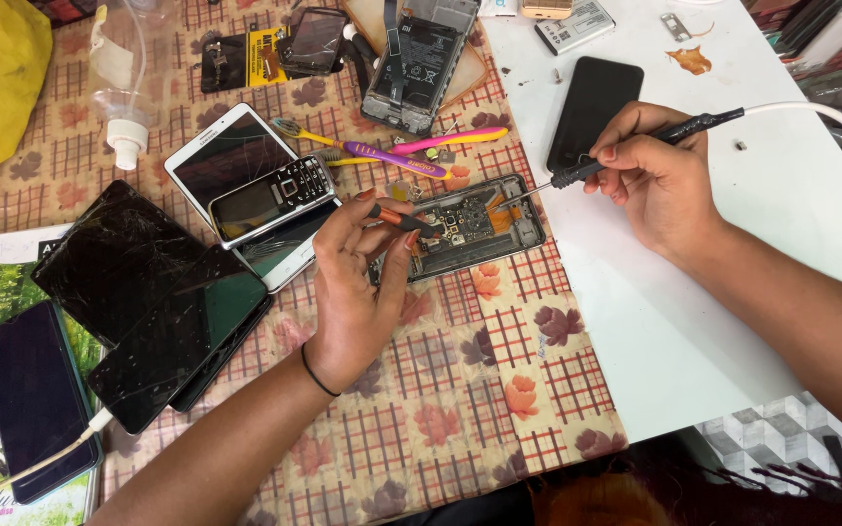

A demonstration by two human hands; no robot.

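While the opened phone (pixel 468 226) lies face down on the checked, leaf-print cloth (pixel 460 409), its circuit board exposed, both hands work over it. Left hand (pixel 358 282): fingers closed around a small orange-and-black tool (pixel 403 220), probably tweezers, tip resting on the board's left part. Right hand (pixel 657 180): fingers pinched pen-style on a soldering iron (pixel 626 151) with a white cable (pixel 830 122); its thin tip reaches the board's right side. Just behind the phone: purple and pink toothbrushes (pixel 397 156). Left of it: keypad phone (pixel 270 198) on a white tablet (pixel 226 161), cracked screens (pixel 148 292). Black handset (pixel 594 109) rests on the white sheet (pixel 674 331).
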